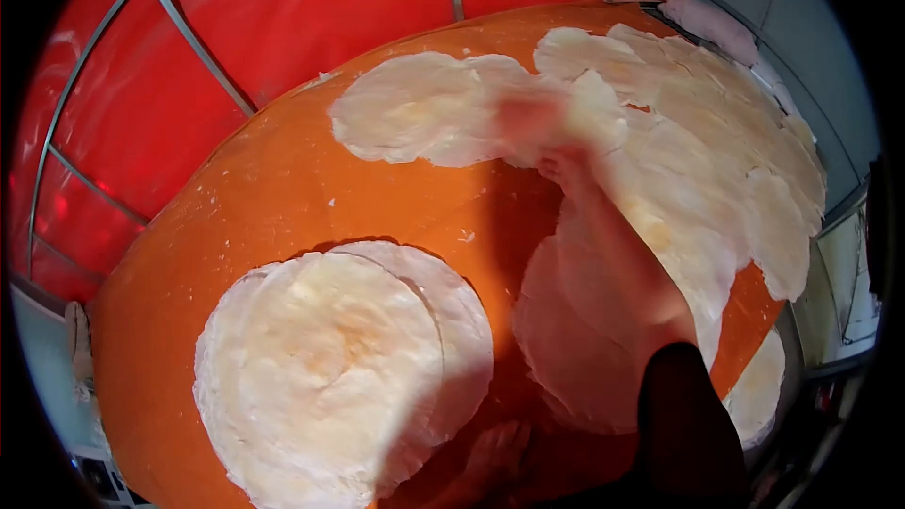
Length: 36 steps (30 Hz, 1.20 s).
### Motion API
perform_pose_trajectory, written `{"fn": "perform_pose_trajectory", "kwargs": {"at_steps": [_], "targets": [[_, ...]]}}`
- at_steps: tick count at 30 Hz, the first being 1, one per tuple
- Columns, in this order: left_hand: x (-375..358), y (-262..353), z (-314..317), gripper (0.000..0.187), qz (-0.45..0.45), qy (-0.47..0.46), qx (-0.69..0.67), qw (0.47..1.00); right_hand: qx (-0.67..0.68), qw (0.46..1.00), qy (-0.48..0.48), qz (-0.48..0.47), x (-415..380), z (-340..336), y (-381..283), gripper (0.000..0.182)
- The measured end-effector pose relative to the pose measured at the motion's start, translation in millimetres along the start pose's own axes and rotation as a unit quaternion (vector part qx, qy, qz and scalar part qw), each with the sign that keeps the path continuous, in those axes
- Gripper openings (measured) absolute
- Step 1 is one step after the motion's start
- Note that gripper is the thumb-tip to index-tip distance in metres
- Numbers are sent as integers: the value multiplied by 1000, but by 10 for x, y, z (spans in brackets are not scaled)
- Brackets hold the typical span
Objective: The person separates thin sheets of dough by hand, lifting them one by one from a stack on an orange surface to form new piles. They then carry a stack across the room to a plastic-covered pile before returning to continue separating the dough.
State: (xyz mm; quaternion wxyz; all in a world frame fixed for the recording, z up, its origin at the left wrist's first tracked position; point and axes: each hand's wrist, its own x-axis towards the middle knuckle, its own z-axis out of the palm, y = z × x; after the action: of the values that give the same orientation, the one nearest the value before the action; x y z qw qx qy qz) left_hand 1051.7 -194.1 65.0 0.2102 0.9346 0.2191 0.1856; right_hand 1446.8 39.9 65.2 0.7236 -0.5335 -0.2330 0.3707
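Thin round flatbreads lie on an orange cloth (283,207). My right hand (561,146), on a bare forearm out of a black sleeve, reaches over the far flatbread (415,108). Motion smears its fingers, so their grip does not show. In the shadow at the lower edge, my left hand (495,457) is low over the cloth beside a stack of flatbreads (325,349). Its fingers are too dark to read. Under my right forearm lies another flatbread (584,330), partly hidden by the arm.
Many overlapping flatbreads (707,151) cover the right side of the cloth. A red sheet wall (330,0) with metal bars stands behind. A pale rolled bundle (712,26) sits at the far right corner. Another flatbread (757,391) shows at the lower right.
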Motion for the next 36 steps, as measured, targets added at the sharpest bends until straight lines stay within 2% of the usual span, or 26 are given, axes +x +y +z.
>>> {"fn": "perform_pose_trajectory", "kwargs": {"at_steps": [2,4,5,6,7,8,9,11,12,14,15,16,17,18,19,23,24,25,26,27,28,29,30,31,34,36], "targets": [[-24,-25,51,40,-10,9,-5,1000,102,984,86,121,247,267,-124,14],[36,-19,15,41,-16,15,2,1000,170,985,-31,20,534,507,-20,8],[70,15,-66,42,-17,12,11,1000,202,975,-83,-29,668,567,26,12],[86,29,-113,42,-15,7,18,1000,37,983,-160,-79,919,577,-118,10],[70,13,-90,42,-21,-2,15,1000,-56,981,-145,-111,886,638,-322,12],[27,-2,-50,42,-26,-14,11,1000,-149,971,-126,-141,851,701,-529,15],[6,-18,-19,41,-32,-21,9,999,-166,973,-24,-161,544,868,-893,17],[-9,-46,13,42,-28,-15,-1,999,-40,956,-168,-238,-12,484,-1416,16],[-12,-46,18,43,-30,-9,-4,999,-110,979,11,-168,-287,361,-1622,14],[0,-41,16,42,-25,-2,-6,1000,-8,991,110,-78,-936,-310,-1905,8],[-4,-38,15,42,-23,2,-6,1000,-52,985,154,-62,-1211,-755,-1931,4],[-11,-38,19,42,-24,2,-4,1000,-142,989,-21,-25,-1355,-1716,-1935,6],[-17,-31,29,42,-25,1,-3,1000,-219,972,34,84,-1761,-1723,-2069,7],[-19,-25,37,42,-25,0,-1,1000,-358,911,139,148,-1962,-1769,-2079,5],[-24,-11,27,42,-24,-10,7,1000,-482,817,239,209,-2072,-1814,-2080,3],[-6,6,39,43,-18,-19,29,999,-691,698,174,-66,-1566,-1740,-1666,12],[-16,-9,38,44,-12,-18,30,999,-639,762,82,-62,-1436,-1171,-1594,18],[-23,-8,31,43,-15,-22,32,999,-278,936,-92,-195,-1185,-1012,-1106,18],[-21,6,36,42,-17,-24,33,999,-248,942,-219,-55,-849,-689,-837,17],[-14,11,43,41,-21,-24,32,999,-211,945,-243,61,-704,-219,-654,23],[-15,3,37,43,-27,-45,18,998,-190,951,-218,112,-504,171,-302,25],[-28,-4,20,44,-36,-65,2,997,-94,963,-223,122,-329,548,-10,20],[-34,-5,5,46,-47,-85,-15,995,-12,966,-198,166,-93,836,344,23],[-32,13,-6,45,-46,-63,-11,997,68,960,-171,212,102,1084,602,26],[19,31,-45,42,-41,10,7,999,186,953,-5,238,469,1790,769,32],[52,35,-107,41,-36,40,10,998,203,950,23,234,612,2065,776,34]]}}
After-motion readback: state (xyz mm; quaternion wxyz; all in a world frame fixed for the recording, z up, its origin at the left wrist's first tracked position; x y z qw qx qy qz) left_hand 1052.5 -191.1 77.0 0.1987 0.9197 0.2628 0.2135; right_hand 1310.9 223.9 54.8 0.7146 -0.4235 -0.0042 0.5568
